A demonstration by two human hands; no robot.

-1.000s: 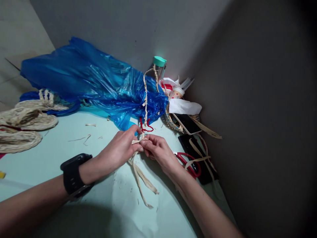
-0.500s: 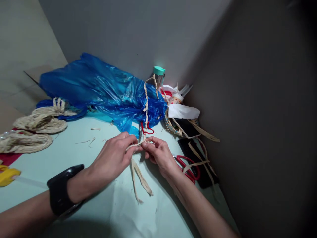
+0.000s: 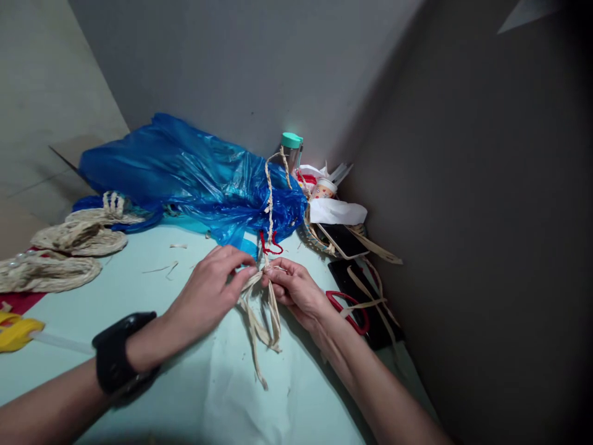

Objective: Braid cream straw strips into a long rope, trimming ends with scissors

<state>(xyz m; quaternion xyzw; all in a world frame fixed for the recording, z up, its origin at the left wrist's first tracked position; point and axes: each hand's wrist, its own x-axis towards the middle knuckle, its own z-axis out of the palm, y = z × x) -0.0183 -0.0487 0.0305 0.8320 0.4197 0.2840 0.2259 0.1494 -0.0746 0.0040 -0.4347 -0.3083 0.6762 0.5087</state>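
My left hand (image 3: 208, 293), with a black watch on the wrist, and my right hand (image 3: 294, 290) meet over the pale green table (image 3: 152, 346). Both pinch flat tan straw strips (image 3: 259, 315) at the lower end of a thin braided straw cord (image 3: 269, 204). The cord runs up and away towards a blue plastic bag (image 3: 185, 176). Loose strip ends hang down from my fingers onto the table. A red string loop (image 3: 269, 244) lies just beyond my fingertips.
Red-handled scissors (image 3: 352, 309) lie right of my right wrist on a dark phone. Another phone (image 3: 340, 238), a paper cup (image 3: 324, 186) and a teal-capped bottle (image 3: 291, 148) crowd the corner. Coiled straw bundles (image 3: 65, 253) and a yellow object (image 3: 16, 330) sit at the left.
My fingers have shifted on the strips, and the hanging ends now fall in a bunch below both hands. The view has tilted up slightly.
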